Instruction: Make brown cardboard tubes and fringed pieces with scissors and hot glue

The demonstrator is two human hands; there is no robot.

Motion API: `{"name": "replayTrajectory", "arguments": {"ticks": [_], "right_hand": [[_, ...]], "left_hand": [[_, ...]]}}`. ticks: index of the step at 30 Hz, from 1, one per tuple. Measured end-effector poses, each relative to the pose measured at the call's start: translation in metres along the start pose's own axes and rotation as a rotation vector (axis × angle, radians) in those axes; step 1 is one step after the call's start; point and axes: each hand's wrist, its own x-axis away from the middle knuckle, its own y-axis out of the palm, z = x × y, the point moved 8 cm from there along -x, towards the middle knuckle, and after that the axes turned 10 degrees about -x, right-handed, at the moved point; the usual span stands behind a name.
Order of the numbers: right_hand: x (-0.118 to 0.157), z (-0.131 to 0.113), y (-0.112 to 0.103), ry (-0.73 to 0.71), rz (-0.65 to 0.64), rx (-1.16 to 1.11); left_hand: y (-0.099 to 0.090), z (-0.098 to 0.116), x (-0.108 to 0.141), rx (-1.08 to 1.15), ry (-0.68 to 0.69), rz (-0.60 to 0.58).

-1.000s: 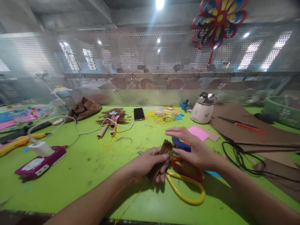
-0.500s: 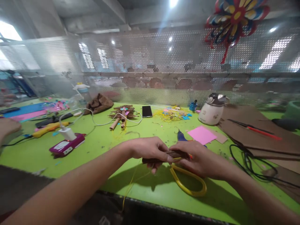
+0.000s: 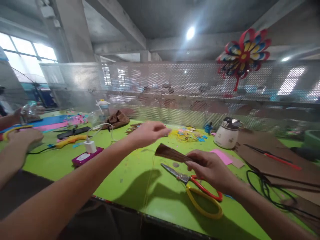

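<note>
My right hand (image 3: 210, 166) pinches one end of a folded piece of brown corrugated cardboard (image 3: 172, 153), which points left above the green table (image 3: 130, 180). Beneath it lie scissors (image 3: 185, 180) with one red and one yellow handle, blades towards the upper left. My left hand (image 3: 150, 133) is raised to the left of the cardboard, apart from it, and its fingers reach rightward; whether they hold anything is not clear. A thin yellow strand (image 3: 150, 180) hangs down near the front edge. Behind my left hand, a spiky brown piece (image 3: 132, 128) is partly hidden.
Yellow scraps (image 3: 186, 135), a white pot (image 3: 227, 133) and pink paper (image 3: 222, 156) lie beyond my right hand. Brown sheets (image 3: 265, 143) and a black cable (image 3: 265, 190) are at right. At left are a purple power strip (image 3: 87, 156), a yellow glue gun (image 3: 71, 140) and another person's hands (image 3: 27, 138).
My left hand has let go of the brown piece and moved up and left. My right hand still holds it. The scissors now show fully, and the view has tilted upward.
</note>
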Motion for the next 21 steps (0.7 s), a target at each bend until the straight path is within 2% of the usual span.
{"name": "replayTrajectory", "arguments": {"ticks": [2, 3, 4, 5, 6, 7, 9, 11, 13, 16, 19, 21], "right_hand": [[-0.01, -0.002, -0.006, 0.018, 0.11, -0.077], [-0.015, -0.005, -0.007, 0.011, 0.159, -0.113], [-0.021, -0.01, -0.008, -0.004, 0.198, -0.144], [-0.026, -0.016, -0.007, -0.025, 0.228, -0.176], [-0.03, -0.023, -0.003, -0.049, 0.247, -0.203], [-0.034, -0.03, 0.001, -0.069, 0.258, -0.226], [-0.039, -0.044, 0.013, -0.096, 0.281, -0.257], [-0.041, -0.055, 0.024, -0.114, 0.318, -0.249], [-0.041, -0.064, 0.031, -0.143, 0.362, -0.212], [-0.037, -0.071, 0.031, -0.189, 0.422, -0.16], [-0.027, -0.068, 0.026, -0.184, 0.449, -0.161], [-0.019, -0.064, 0.024, -0.164, 0.439, -0.208]], "left_hand": [[-0.038, 0.002, 0.026, 0.017, -0.02, 0.394], [-0.046, 0.001, 0.042, 0.059, -0.043, 0.512], [-0.043, -0.001, 0.053, 0.122, -0.052, 0.526], [-0.03, -0.002, 0.058, 0.201, -0.056, 0.441], [-0.01, -0.006, 0.059, 0.29, -0.077, 0.281], [0.008, -0.01, 0.06, 0.396, -0.114, 0.174], [0.026, -0.019, 0.057, 0.548, -0.169, 0.136], [0.031, -0.019, 0.048, 0.623, -0.145, 0.145], [0.026, -0.013, 0.041, 0.633, -0.086, 0.169], [0.009, -0.007, 0.04, 0.46, -0.047, 0.271], [-0.024, -0.015, 0.05, 0.26, -0.059, 0.542], [-0.046, -0.024, 0.057, 0.264, -0.041, 0.736]]}}
